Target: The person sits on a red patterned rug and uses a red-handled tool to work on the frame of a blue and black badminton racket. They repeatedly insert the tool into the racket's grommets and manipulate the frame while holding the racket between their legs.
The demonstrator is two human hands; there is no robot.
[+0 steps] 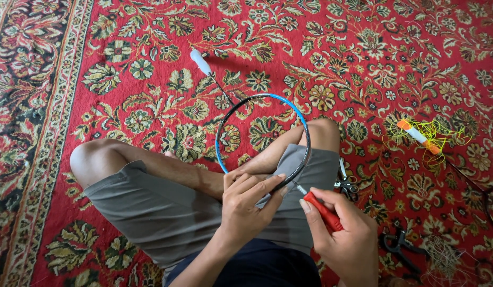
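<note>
Left hand (246,199) pinching near rim of unstrung blue-black racket frame (263,135), frame resting across knee on red patterned carpet (363,53). Right hand (344,234) closed around red-handled awl (321,210), tip at frame rim just beside left fingertips. Right of frame: small scissors (347,186), then yellow string tangle (432,135); no labels visible.

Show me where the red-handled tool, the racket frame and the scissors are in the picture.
red-handled tool (322,210): head view, on the red handle in the right hand.
racket frame (298,114): head view, on the blue upper rim.
scissors (346,186): head view, on the handles beside the knee.
</note>
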